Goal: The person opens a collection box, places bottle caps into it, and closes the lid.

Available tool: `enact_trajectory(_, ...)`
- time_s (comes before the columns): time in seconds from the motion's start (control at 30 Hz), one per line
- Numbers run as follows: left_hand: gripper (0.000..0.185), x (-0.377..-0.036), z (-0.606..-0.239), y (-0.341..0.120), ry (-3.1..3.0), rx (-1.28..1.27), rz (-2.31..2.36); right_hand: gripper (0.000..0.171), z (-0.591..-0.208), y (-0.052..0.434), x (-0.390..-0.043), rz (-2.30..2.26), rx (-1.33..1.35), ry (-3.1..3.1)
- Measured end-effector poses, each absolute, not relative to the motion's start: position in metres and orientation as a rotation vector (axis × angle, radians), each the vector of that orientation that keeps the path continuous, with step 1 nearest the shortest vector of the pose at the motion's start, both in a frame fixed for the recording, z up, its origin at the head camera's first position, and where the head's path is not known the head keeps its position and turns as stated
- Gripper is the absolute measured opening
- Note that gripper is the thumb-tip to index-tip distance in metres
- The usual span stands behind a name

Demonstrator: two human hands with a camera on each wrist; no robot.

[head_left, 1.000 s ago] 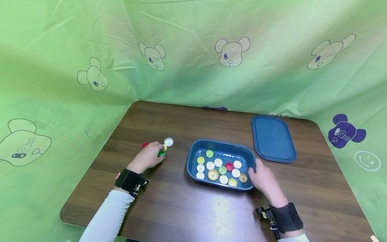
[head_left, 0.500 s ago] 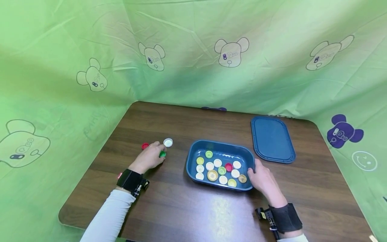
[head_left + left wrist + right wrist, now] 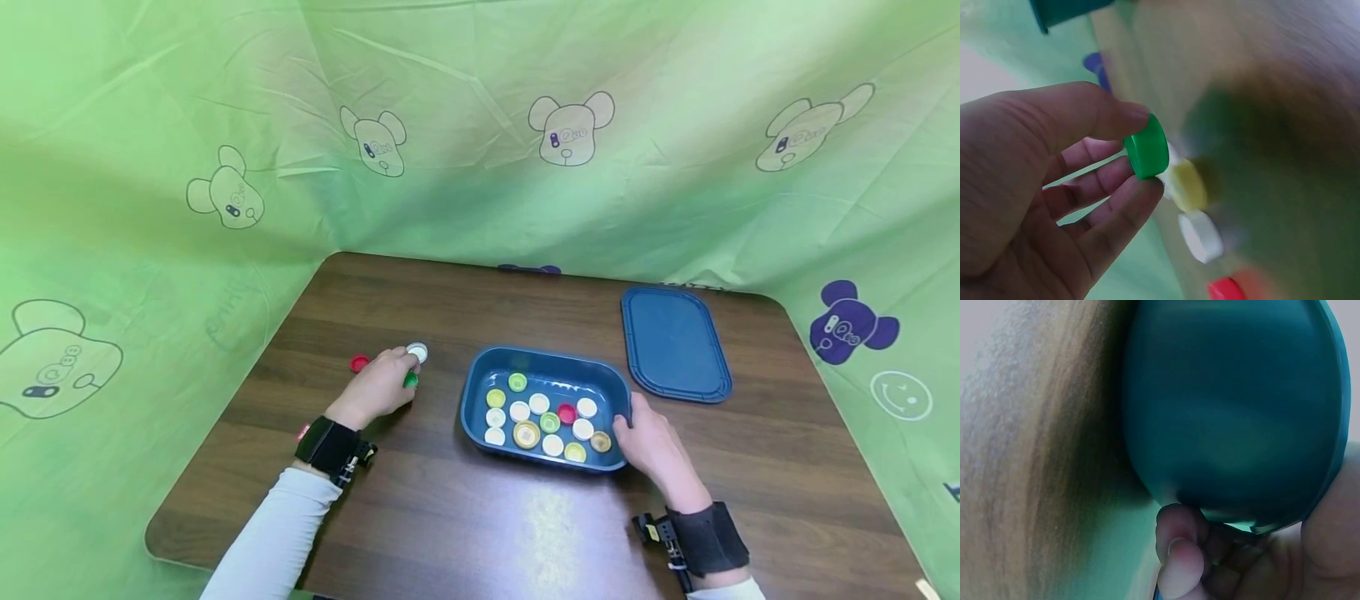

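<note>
To the left of the blue box (image 3: pixel 555 371), the person's left hand (image 3: pixel 375 387) has its thumb and a finger clamped on a green cap (image 3: pixel 1147 149), which sits on edge between them. At the box's right end, the right hand (image 3: pixel 656 439) grips the wall, its thumb over the rim and other fingers curled outside. Loose caps (image 3: pixel 550 422) lie spread inside the box, and the lid (image 3: pixel 677 343) lies beyond its right end.

The likeliest trouble is the green cap slipping: the fingertips bear on a narrow, smooth edge, so uneven pressure could twist it free and send it rolling left of the box. A yellow cap (image 3: pixel 1189 185) and a white cap (image 3: pixel 1201 236) lie near the pinch and could be nudged aside by the finger; a red cap (image 3: pixel 1225 289) is farther off. A tug by the right hand could tilt the box and slide its caps together.

In the head view the left hand hides the yellow cap. A pale sliver behind the green cap is too covered to identify, and whether the green cap clears the table (image 3: pixel 420 517) cannot be told. Shadow at the box's right end obscures how far some right fingers reach beneath it.
</note>
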State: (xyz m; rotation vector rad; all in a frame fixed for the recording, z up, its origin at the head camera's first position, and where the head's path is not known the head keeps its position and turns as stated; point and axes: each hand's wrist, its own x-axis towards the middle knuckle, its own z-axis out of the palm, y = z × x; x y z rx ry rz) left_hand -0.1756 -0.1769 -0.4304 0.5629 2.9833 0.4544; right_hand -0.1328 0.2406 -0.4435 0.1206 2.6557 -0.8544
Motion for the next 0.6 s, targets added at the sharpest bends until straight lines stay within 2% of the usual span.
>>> enact_trajectory(0.23, 0.02, -0.18, -0.402, -0.141, 2.967, 0.598, 0.451, 0.059, -0.443, 0.241, -0.133, -0.866, 0.117, 2.646)
enact_trajectory(0.6, 0.026, -0.192, -0.371, -0.06, 2.857, 0.899, 0.323, 0.059, -0.442, 0.241, -0.132, -0.85, 0.117, 2.657)
